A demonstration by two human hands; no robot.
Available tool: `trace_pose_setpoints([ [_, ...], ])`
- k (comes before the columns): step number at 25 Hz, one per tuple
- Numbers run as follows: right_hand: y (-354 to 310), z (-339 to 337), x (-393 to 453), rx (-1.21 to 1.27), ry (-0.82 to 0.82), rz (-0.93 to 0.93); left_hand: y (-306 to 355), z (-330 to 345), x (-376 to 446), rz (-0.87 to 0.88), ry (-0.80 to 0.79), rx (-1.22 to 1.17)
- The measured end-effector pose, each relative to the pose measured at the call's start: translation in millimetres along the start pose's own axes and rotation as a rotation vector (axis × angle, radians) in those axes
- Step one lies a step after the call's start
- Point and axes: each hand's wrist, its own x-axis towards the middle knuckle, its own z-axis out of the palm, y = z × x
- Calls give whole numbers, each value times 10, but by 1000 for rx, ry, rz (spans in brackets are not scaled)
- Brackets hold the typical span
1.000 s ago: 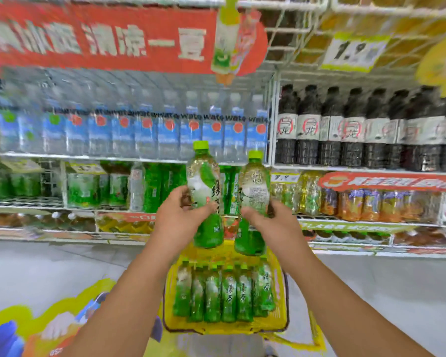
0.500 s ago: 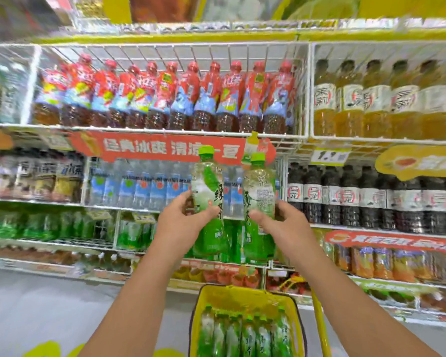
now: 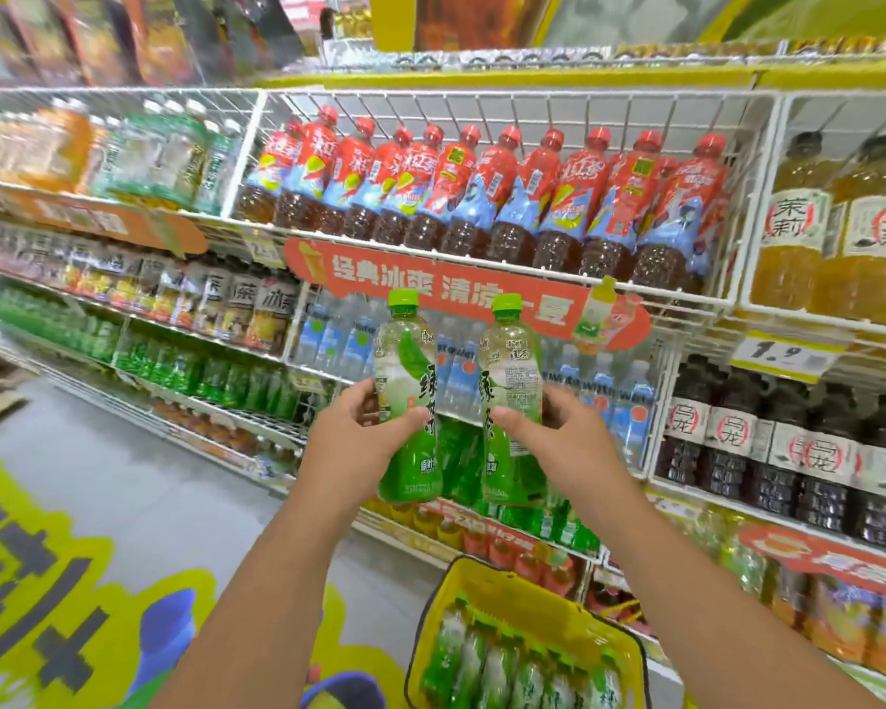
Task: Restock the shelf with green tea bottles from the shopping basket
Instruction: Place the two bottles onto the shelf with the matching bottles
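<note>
My left hand (image 3: 355, 442) grips one green tea bottle (image 3: 406, 381) around its middle, and my right hand (image 3: 558, 437) grips a second green tea bottle (image 3: 511, 386) the same way. Both bottles stand upright, side by side, with light green caps, held in the air in front of the wire shelves. Below right, the yellow shopping basket (image 3: 487, 585) sits on the floor with several more green tea bottles (image 3: 512, 672) lying in a row. A shelf row of green bottles (image 3: 200, 371) shows lower left, behind my hands.
White wire shelves (image 3: 430, 102) fill the view: red-capped tea bottles (image 3: 482, 197) on top, water bottles (image 3: 338, 340) behind my hands, dark tea bottles (image 3: 768, 452) at right, amber bottles (image 3: 829, 248) upper right. A price tag (image 3: 783, 353) hangs right. Grey floor with a yellow sticker (image 3: 62, 580) lies left.
My view has tilted up and turned left, so the basket dropped to the bottom right. Both hands still hold their bottles, raised in front of the shelves.
</note>
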Motion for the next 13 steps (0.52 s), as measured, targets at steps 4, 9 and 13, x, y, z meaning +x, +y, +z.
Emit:
trace_pose_setpoints([
  [4, -20, 457, 132, -13, -57, -5, -124, -414, 63, -42, 64, -17],
  [9, -73, 1283, 323, -17, -122, -11, -377, -1175, 315, -41, 136, -44],
  [13, -137, 2108, 468, -17, -93, -27, -562, -1962, 652, -25, 142, -41],
])
